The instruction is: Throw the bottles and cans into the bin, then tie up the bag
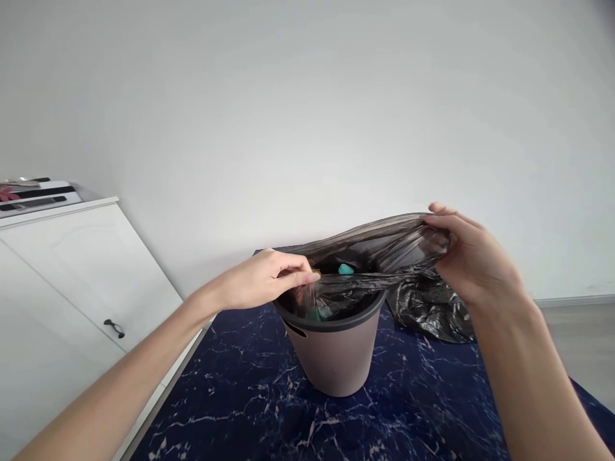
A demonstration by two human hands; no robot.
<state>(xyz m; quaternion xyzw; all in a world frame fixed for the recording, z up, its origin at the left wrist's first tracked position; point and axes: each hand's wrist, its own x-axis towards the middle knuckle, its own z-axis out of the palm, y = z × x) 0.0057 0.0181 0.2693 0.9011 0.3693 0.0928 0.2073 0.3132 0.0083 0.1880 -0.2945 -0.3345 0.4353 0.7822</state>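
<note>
A taupe trash can (335,358) with a dark rim stands upright on the blue marbled tabletop. Inside it sits a thin black trash bag (355,282), its mouth pulled up above the rim and stretched sideways. My left hand (271,275) pinches the near left edge of the bag over the can. Further right, my right hand (473,253) grips the bag's other side, its fingers partly hidden behind the film. A teal item (345,269) shows in the bag's opening; I cannot tell what it is.
Another crumpled black plastic bag (432,307) lies on the table (240,384) behind and right of the can. A white cabinet (72,275) with a dark handle (114,328) stands at left, with several items on top. A pale wall (307,115) rises behind.
</note>
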